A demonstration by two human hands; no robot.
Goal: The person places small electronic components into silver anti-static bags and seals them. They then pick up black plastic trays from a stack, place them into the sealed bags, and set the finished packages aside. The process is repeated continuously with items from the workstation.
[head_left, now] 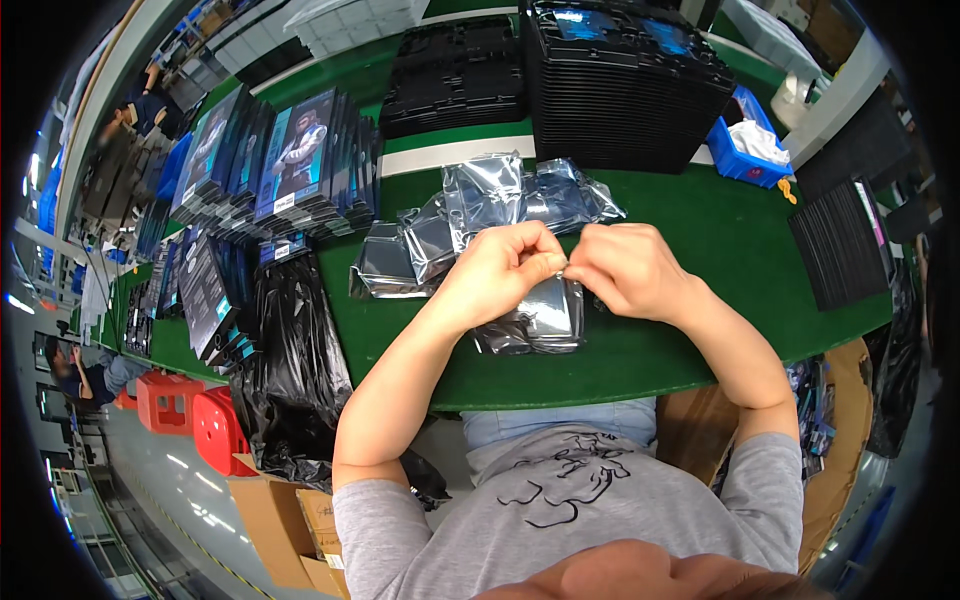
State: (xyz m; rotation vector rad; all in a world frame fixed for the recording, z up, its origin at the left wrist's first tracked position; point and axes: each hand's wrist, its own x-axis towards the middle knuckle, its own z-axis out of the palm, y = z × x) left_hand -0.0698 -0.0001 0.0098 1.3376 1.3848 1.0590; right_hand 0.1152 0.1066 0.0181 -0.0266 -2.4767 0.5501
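My left hand (508,272) and my right hand (632,272) meet fingertip to fingertip over the green table. Both are closed in a pinch at the far edge of a shiny silver antistatic bag (545,318). The bag lies below my fingers, with a flat, dark rectangular thing showing through it. My fingers partly hide its far end. Just beyond my hands, several more silver antistatic bags (482,195) lie in a loose, overlapping heap. Some of these reach left past my left wrist.
Stacked printed boxes (300,160) stand at the left, beside a black plastic bag (295,340). Tall stacks of black trays (630,100) rise at the back. A blue bin (745,150) with white cloth sits back right. Dark flat panels (838,245) lean at the right edge.
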